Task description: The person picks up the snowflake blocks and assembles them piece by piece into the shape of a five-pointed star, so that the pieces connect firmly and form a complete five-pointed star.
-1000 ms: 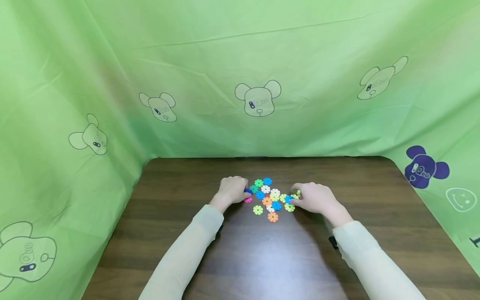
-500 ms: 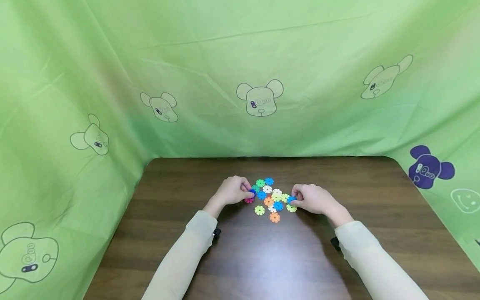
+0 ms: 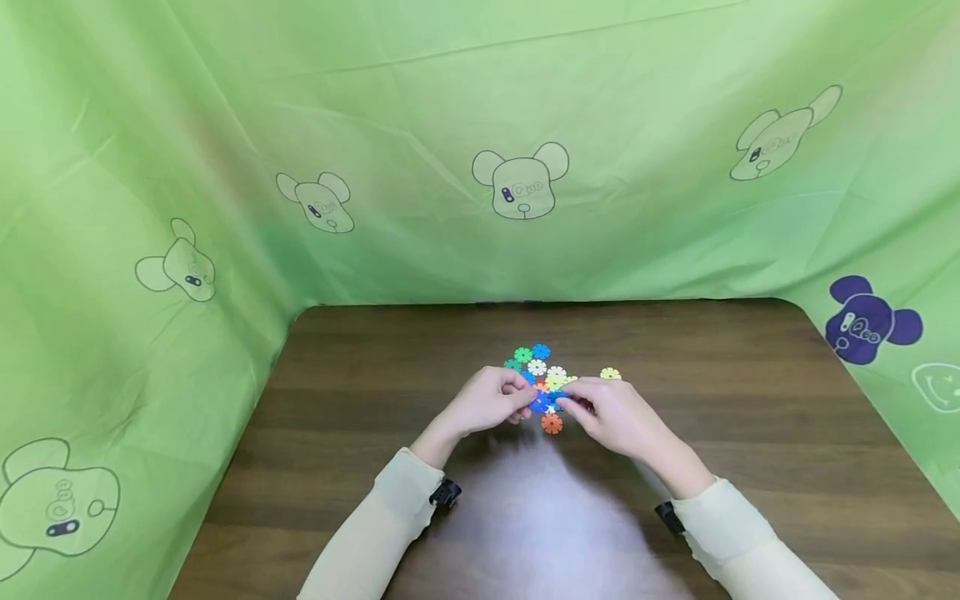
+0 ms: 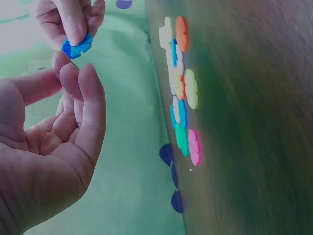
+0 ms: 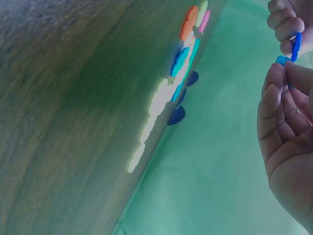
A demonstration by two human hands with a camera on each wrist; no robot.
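Observation:
Above the scattered discs, my left hand (image 3: pixel 491 400) pinches a dark blue notched disc (image 3: pixel 539 403) between thumb and fingers. Facing it, my right hand (image 3: pixel 618 414) pinches a lighter blue disc (image 3: pixel 557 397). The right wrist view shows the dark blue disc (image 5: pixel 296 46) upright and meeting the light blue one (image 5: pixel 282 60) at its edge; whether they are joined I cannot tell. In the left wrist view the left hand's (image 4: pixel 58 132) fingertips partly hide the dark blue disc (image 4: pixel 66 47).
Beneath and behind the hands lie several loose discs: green (image 3: pixel 522 355), blue (image 3: pixel 541 352), white (image 3: pixel 537 367) and orange (image 3: pixel 552 423). A yellow disc (image 3: pixel 611 374) lies apart behind the right hand. Green printed cloth (image 3: pixel 405 208) stands along the back of the wooden table (image 3: pixel 360 375).
Both hands have picked up a blue disc each, lifted them from the table and moved inward until the discs meet near the middle.

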